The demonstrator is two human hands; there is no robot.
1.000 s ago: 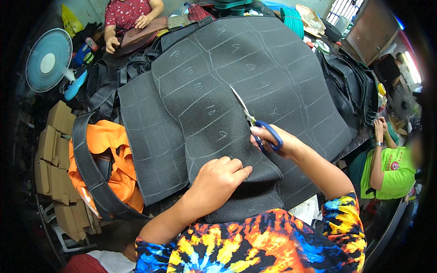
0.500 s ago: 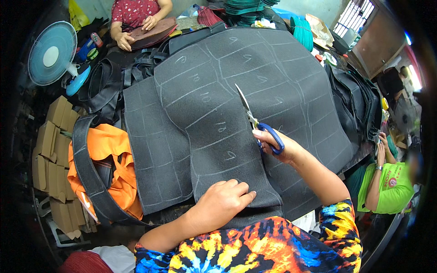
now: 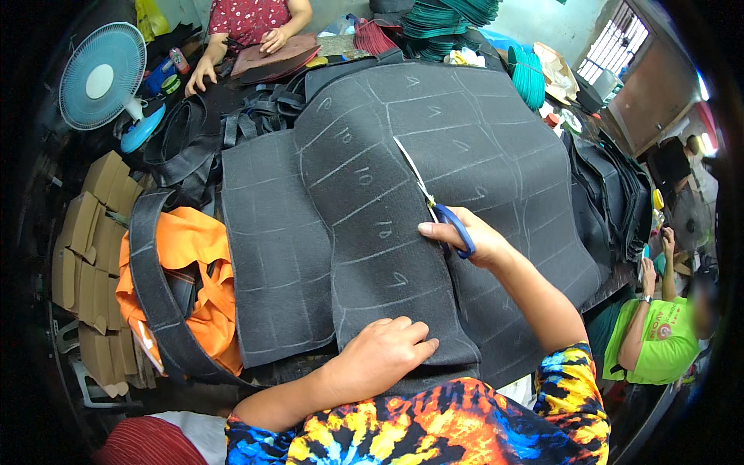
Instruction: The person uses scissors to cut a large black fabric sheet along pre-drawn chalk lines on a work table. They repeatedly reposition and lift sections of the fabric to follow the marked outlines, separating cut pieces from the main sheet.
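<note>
A large black textured sheet (image 3: 496, 221) with pale lines, slit from its near edge — blue-handled metal scissors (image 3: 431, 201) slanting over its middle.

Free room over sheet (image 3: 372, 209), scissors (image 3: 431, 201) midway

Here the camera sits on the wearer's head, close over the near side of the big black sheet (image 3: 500, 163), its wide view slanting down across it toward the pale wall (image 3: 570, 35).

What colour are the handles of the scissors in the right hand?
The scissor handles are blue; the head view shows it.
</note>
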